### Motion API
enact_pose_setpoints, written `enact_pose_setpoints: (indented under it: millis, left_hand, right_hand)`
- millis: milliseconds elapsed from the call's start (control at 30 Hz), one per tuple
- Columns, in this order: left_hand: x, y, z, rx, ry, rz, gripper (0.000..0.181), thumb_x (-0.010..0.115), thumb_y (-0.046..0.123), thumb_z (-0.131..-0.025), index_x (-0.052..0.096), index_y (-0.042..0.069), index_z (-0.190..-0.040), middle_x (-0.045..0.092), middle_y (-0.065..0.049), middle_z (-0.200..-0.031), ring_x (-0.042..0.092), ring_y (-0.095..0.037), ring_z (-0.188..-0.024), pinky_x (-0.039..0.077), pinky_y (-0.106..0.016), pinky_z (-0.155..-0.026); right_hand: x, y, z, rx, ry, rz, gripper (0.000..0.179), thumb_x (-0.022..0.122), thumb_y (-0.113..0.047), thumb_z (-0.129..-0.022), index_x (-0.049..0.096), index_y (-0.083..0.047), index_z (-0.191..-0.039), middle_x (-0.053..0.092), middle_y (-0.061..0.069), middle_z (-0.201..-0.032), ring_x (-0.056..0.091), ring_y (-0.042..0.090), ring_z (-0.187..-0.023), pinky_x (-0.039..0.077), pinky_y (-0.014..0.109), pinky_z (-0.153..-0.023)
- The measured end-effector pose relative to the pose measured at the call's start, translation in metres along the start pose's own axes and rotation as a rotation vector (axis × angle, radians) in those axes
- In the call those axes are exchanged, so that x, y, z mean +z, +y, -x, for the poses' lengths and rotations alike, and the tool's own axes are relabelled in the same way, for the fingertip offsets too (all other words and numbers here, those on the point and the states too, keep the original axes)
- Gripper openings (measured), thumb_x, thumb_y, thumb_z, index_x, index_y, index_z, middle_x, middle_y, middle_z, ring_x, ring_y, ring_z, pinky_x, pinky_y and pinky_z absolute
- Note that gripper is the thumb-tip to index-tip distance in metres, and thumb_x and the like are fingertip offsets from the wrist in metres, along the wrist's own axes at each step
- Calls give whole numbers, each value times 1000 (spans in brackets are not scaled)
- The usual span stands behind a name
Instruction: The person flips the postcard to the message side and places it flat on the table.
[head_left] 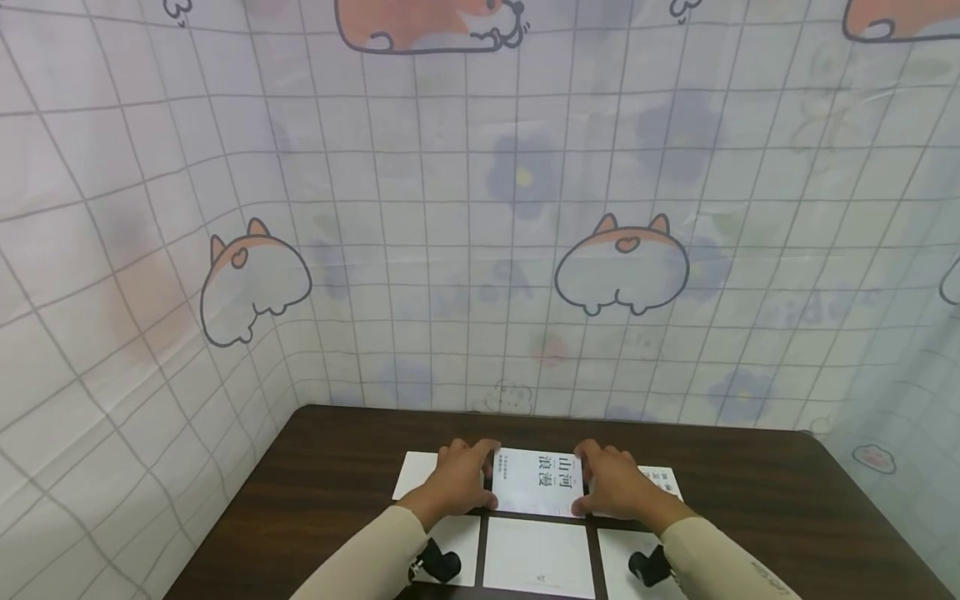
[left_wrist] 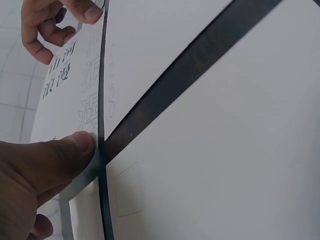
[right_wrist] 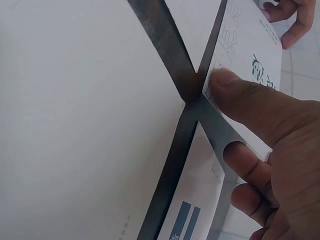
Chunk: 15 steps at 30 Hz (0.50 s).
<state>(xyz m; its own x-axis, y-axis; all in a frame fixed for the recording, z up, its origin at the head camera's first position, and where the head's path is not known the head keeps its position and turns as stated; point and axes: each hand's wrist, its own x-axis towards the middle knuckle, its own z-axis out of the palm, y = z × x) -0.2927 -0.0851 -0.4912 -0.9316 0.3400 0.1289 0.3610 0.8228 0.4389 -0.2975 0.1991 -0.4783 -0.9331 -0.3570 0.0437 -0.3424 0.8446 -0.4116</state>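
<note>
In the head view, a white card printed with large dark characters lies in the middle of the back row. My left hand grips its left side, with the thumb at the near corner and the index finger at the far one. On the right side my right hand holds it the same way. The left wrist view has the left thumb on the card's corner, beside faint outlined characters. From the right wrist, the right thumb presses near the opposite corner, while the other fingers curl below.
Other white cards lie around it on the dark wooden table: a back left card, a partly covered back right card, and a front row with a middle card. Narrow gaps separate them. A patterned curtain surrounds the table.
</note>
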Motion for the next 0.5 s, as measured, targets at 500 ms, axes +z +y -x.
enact_pose_setpoints:
  millis: [500]
  left_hand:
    - [0, -3, 3, -7, 31, 192, 54, 79, 11, -88, 57, 13, -138, 64, 16, -83, 57, -18, -97, 29, -57, -106]
  right_hand:
    - [2, 4, 4, 60, 51, -235, 54, 83, -8, -84, 53, -6, -129, 58, -3, -84, 54, 14, -73, 45, 35, -66]
